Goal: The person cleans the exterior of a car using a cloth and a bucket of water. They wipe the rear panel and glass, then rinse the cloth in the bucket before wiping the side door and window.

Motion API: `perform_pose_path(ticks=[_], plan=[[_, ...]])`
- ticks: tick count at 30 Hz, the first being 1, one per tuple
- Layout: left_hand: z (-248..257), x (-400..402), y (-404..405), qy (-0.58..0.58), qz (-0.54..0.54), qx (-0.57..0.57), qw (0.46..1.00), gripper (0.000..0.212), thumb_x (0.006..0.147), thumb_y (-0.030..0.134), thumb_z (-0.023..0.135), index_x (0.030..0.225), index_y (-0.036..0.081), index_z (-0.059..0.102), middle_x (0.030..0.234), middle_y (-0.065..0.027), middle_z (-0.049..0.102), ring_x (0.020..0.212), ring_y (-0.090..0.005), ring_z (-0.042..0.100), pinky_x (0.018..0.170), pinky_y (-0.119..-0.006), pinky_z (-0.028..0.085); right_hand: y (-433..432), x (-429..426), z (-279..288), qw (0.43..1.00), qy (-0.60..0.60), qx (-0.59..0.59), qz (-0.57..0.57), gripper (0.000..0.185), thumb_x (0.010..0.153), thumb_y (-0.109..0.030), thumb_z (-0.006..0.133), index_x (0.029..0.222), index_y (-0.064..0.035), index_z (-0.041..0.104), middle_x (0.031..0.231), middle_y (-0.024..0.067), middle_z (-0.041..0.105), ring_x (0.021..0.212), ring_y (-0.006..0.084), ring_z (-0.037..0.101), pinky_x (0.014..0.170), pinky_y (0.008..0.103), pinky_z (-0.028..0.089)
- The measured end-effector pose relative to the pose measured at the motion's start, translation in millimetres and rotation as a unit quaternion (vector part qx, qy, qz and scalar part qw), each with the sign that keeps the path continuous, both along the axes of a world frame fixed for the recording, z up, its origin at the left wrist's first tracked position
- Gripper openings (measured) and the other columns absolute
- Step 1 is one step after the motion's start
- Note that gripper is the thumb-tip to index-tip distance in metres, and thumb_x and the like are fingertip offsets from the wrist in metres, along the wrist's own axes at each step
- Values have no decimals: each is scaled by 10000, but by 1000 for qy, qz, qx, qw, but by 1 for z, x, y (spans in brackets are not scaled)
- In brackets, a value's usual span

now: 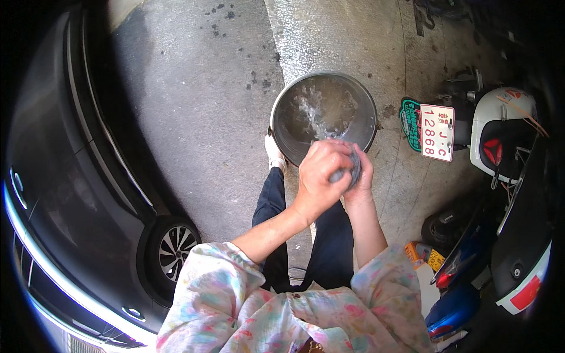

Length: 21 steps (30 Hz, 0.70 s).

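Both of my hands press together around a wet, balled-up grey cloth over the near rim of a round bucket. My left hand wraps it from the left, fingers curled. On the other side my right hand grips it, partly hidden behind the cloth and the left hand. Water streams and splashes in the bucket below. Murky, brownish water covers the part of the bottom that I can see.
A dark car with a spoked wheel stands along the left. Parked scooters line the right, one with a licence plate facing the bucket. My shoe is beside the bucket on the concrete floor.
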<state>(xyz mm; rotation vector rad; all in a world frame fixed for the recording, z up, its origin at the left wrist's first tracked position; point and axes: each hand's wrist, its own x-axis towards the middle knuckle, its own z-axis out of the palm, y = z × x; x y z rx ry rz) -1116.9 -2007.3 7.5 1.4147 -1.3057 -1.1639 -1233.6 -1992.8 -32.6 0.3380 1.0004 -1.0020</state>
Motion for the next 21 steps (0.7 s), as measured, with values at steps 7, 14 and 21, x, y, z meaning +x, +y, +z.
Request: perform_pose_path(ticks=[7, 14, 21], plan=[[23, 6, -3, -33, -101, -241, 965, 191, 549, 47, 678, 700, 61, 562, 897, -68, 620, 919, -296, 592, 847, -446, 468, -23, -13, 15, 969, -60, -108, 214, 190, 814, -220, 573, 868, -40, 543, 817, 45, 561, 802, 140, 557, 743, 256, 458], [22, 1, 2, -20, -206, -358, 911, 153, 563, 115, 646, 672, 104, 539, 918, -45, 608, 937, -282, 589, 802, -409, 485, -61, -18, 35, 889, -119, -110, 428, 200, 796, -147, 597, 924, 5, 567, 788, 80, 598, 741, 163, 593, 688, 275, 486], [13, -15, 7, -44, -317, -422, 848, 119, 590, 195, 567, 666, 116, 522, 814, -40, 547, 879, -250, 558, 827, -377, 450, -75, -17, 38, 764, -43, -196, 614, 107, 767, -93, 650, 799, 9, 656, 814, 61, 647, 769, 108, 585, 705, 253, 471]])
